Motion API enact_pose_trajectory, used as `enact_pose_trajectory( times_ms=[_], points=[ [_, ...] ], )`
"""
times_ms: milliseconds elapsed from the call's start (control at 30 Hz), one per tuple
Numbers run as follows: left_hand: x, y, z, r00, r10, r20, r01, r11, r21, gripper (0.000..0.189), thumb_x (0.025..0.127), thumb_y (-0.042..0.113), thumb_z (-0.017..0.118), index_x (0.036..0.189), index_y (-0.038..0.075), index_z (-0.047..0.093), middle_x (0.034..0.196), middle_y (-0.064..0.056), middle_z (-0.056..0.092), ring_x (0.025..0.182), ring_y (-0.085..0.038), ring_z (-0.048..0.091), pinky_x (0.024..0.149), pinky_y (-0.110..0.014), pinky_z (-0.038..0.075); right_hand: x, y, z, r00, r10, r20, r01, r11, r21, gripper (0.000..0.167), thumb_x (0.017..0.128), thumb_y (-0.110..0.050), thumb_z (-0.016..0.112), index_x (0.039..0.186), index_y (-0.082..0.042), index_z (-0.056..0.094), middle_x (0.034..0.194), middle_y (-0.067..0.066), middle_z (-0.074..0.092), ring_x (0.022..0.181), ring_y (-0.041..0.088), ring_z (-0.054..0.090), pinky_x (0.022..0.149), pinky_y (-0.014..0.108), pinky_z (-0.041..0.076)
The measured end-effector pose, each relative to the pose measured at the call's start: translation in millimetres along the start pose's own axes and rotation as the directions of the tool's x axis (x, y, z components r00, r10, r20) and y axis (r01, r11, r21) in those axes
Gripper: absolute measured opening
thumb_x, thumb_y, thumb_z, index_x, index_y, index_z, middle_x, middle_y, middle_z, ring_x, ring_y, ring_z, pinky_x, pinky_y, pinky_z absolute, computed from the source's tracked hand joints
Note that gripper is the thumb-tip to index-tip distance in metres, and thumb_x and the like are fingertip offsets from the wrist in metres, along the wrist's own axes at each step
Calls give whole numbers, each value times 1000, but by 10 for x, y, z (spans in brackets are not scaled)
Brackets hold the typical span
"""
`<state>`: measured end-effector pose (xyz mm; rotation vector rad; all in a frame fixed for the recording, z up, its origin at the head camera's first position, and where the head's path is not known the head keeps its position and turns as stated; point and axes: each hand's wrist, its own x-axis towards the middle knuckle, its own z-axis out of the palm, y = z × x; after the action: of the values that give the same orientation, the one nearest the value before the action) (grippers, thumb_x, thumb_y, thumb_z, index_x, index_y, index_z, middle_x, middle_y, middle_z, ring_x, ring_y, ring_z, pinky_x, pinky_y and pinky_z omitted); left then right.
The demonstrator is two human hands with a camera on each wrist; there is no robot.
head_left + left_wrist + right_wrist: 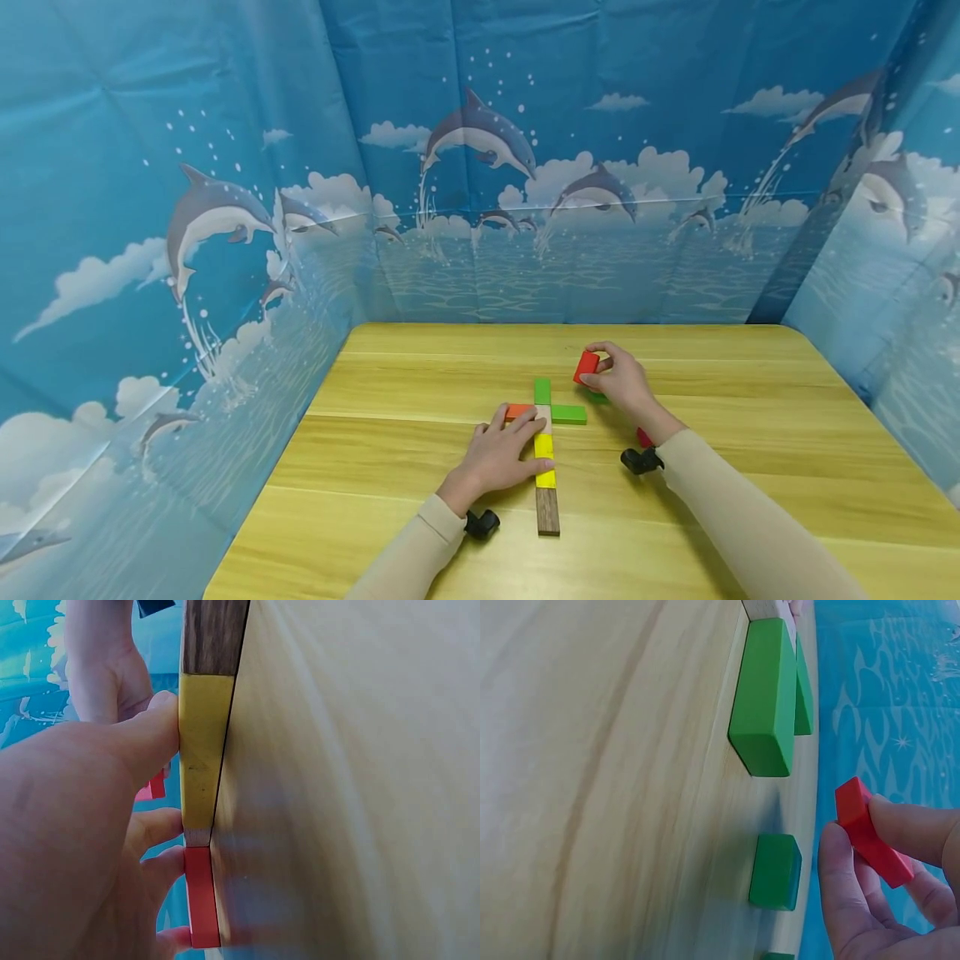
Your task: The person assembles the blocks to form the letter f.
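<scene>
Between thumb and fingers my right hand [622, 382] pinches a small red block [587, 367], tilted and raised over the table in the right wrist view. My left hand [504, 454] rests on a cross-shaped layout of flat blocks. Its thumb touches the yellow section [544, 450]; its fingertips lie on the pale block [543, 421] and the orange-red block [517, 412]. A dark brown block [548, 511] forms the near end. One green block [542, 391] sits at the far end and another green block [568, 414] points right.
A loose green block [775, 871] lies on the wooden table [420, 367] below the right hand. Another red piece [644, 437] is partly hidden by the right wrist. Dolphin-printed curtains [480, 275] border the table's back and sides. Black wrist cameras [482, 524] hang near the tabletop.
</scene>
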<state>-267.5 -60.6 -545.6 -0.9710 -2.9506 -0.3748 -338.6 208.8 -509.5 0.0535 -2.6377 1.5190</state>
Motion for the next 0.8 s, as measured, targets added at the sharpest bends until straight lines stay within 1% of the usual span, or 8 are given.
enact_pose_trajectory(
  times_ms=[200, 433, 600, 800],
  points=[
    [5, -4, 4, 1000, 3, 8, -3, 1000, 1, 75, 95, 73, 42, 158, 33, 35, 165, 11, 23, 152, -38, 13, 107, -62, 31, 84, -48, 57, 1000, 18, 22, -18, 1000, 18, 58, 92, -8, 75, 144, -12, 51, 106, 21, 57, 88, 31, 64, 78, 42, 59],
    [0, -26, -12, 1000, 12, 11, -12, 1000, -2, 74, 96, 71, 43, 158, 31, 35, 165, 9, 23, 152, -38, 13, 106, -61, 31, 199, -74, 114, 999, 4, 33, -4, 1000, 1, 56, 92, -9, 74, 143, -9, 51, 102, 20, 58, 85, 30, 65, 76, 42, 59],
    [16, -28, 4, 1000, 19, 11, -19, 1000, 7, 72, 98, 69, 42, 159, 31, 34, 166, 9, 23, 152, -39, 14, 106, -61, 31, 303, -88, 149, 999, 14, 36, -14, 1000, 4, 54, 93, -7, 72, 142, -9, 51, 100, 20, 58, 86, 32, 64, 75, 44, 59],
    [29, -27, 26, 1000, 18, 20, -17, 1000, -18, 70, 100, 68, 37, 159, 31, 33, 166, 9, 21, 152, -38, 11, 107, -61, 30, 398, -79, 218, 997, 25, 69, -26, 1000, 14, 54, 92, -2, 70, 142, -8, 50, 106, 23, 58, 92, 34, 64, 75, 41, 59]
  ],
)
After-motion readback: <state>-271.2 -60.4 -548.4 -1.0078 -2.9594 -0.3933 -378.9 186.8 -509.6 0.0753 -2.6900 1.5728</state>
